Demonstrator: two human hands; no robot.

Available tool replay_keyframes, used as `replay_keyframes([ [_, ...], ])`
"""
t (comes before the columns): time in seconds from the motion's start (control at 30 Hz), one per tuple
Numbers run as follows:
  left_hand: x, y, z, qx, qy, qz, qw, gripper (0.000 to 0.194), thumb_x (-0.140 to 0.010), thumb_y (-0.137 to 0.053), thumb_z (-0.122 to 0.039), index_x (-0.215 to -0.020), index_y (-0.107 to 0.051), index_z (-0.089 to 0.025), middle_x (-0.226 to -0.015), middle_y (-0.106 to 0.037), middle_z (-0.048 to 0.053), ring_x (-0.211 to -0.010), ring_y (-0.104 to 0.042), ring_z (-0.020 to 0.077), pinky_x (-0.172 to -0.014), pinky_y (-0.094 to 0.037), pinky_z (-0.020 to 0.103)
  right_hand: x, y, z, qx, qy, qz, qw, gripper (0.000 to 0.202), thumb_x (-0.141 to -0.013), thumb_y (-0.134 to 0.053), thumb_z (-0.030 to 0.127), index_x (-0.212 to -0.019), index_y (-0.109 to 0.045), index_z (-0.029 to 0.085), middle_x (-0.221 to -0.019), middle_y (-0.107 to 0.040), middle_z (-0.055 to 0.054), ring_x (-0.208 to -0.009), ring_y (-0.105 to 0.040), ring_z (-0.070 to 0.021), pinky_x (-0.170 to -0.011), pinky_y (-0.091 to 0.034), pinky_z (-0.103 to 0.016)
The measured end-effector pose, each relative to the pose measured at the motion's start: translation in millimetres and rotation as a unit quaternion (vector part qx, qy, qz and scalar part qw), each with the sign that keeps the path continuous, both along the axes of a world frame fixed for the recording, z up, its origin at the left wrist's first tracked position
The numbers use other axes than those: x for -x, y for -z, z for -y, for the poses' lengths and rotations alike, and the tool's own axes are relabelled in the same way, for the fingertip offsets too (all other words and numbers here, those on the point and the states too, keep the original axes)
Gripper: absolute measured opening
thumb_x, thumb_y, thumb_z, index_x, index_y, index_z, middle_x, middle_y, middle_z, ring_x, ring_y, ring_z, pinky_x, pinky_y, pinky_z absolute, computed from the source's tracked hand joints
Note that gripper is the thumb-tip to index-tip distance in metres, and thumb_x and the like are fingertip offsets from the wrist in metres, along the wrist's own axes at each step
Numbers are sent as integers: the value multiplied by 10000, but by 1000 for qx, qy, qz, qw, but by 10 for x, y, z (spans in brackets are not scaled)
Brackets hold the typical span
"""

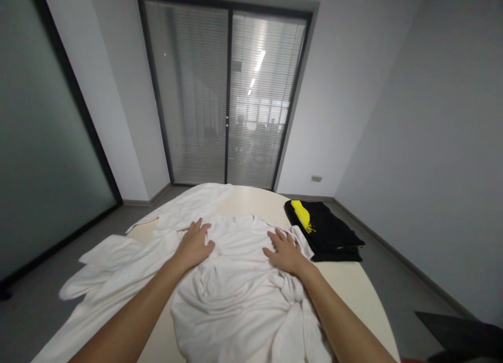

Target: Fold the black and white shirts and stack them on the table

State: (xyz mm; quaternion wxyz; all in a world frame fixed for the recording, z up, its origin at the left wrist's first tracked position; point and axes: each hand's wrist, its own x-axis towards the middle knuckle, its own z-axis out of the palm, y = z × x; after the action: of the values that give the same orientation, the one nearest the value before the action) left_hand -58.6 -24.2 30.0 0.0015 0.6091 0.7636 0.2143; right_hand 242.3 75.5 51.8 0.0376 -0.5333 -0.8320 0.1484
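Note:
A white garment (pixel 236 279) lies rumpled on the round pale table (pixel 346 284), its upper part flatter than its creased lower part. My left hand (pixel 195 243) rests on the upper left of the cloth with its fingers spread. On the upper right, my right hand (pixel 285 251) lies flat, also with fingers apart. Neither hand grips anything. More white cloth (pixel 113 268) spreads beyond my left hand and hangs over the table's left edge.
At the table's right back lies a stack of folded black clothes (pixel 330 224) with a yellow print and fringe on top (pixel 302 215). A dark object (pixel 463 334) stands at the lower right. Glass doors with blinds (pixel 228 96) are behind the table.

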Motion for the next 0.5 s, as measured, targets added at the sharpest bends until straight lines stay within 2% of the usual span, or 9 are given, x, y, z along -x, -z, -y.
replay_keyframes([
  [0.07, 57, 24, -39, 7, -17, 49, 999, 507, -777, -585, -190, -1278, -573, -118, -1534, -370, 212, -1427, -331, 384, -1151, -306, 509, -2, 1, -4, 4, -5, -2, 1000, 726, -871, -500, 576, -1511, -366, 259, -1631, -186, -92, -1481, -115, -399, -1121, -171, -628],
  [0.13, 97, 26, -83, -31, -20, 123, 992, 447, -725, -554, -101, -1164, -625, -149, -1523, -405, 169, -1426, -354, 335, -1162, -305, 471, -9, 0, -9, 6, -7, -3, 1000, 731, -867, -502, 582, -1511, -365, 266, -1632, -185, -86, -1483, -112, -397, -1128, -158, -630],
  [0.23, 137, -21, -137, -113, -31, 274, 954, 429, -642, -506, -19, -1015, -641, -184, -1461, -498, 117, -1373, -446, 273, -1140, -356, 420, -24, -12, -15, 9, -9, -1, 1000, 731, -862, -509, 582, -1508, -372, 269, -1633, -184, -81, -1485, -113, -393, -1135, -144, -629],
  [0.33, 174, -124, -142, -143, -29, 358, 922, 525, -626, -492, -31, -1116, -584, -197, -1315, -634, 103, -1158, -633, 240, -947, -526, 378, -38, -20, -23, 12, -14, -5, 1000, 735, -858, -513, 580, -1505, -378, 259, -1634, -180, -79, -1484, -113, -395, -1140, -136, -626],
  [0.4, 212, -204, -121, -181, -23, 445, 877, 644, -615, -491, -40, -1240, -500, -197, -1264, -671, 110, -996, -697, 216, -752, -573, 308, -46, -15, -31, 14, -15, -11, 1000, 734, -857, -516, 576, -1503, -383, 255, -1634, -181, -79, -1482, -114, -399, -1139, -139, -627],
  [0.5, 296, -289, -91, -263, -33, 573, 775, 693, -617, -513, -58, -1291, -453, -205, -1293, -655, 122, -879, -705, 176, -618, -533, 225, -54, -3, -42, 17, -15, -16, 1000, 725, -857, -518, 571, -1498, -393, 256, -1635, -175, -81, -1481, -113, -401, -1134, -140, -633],
])
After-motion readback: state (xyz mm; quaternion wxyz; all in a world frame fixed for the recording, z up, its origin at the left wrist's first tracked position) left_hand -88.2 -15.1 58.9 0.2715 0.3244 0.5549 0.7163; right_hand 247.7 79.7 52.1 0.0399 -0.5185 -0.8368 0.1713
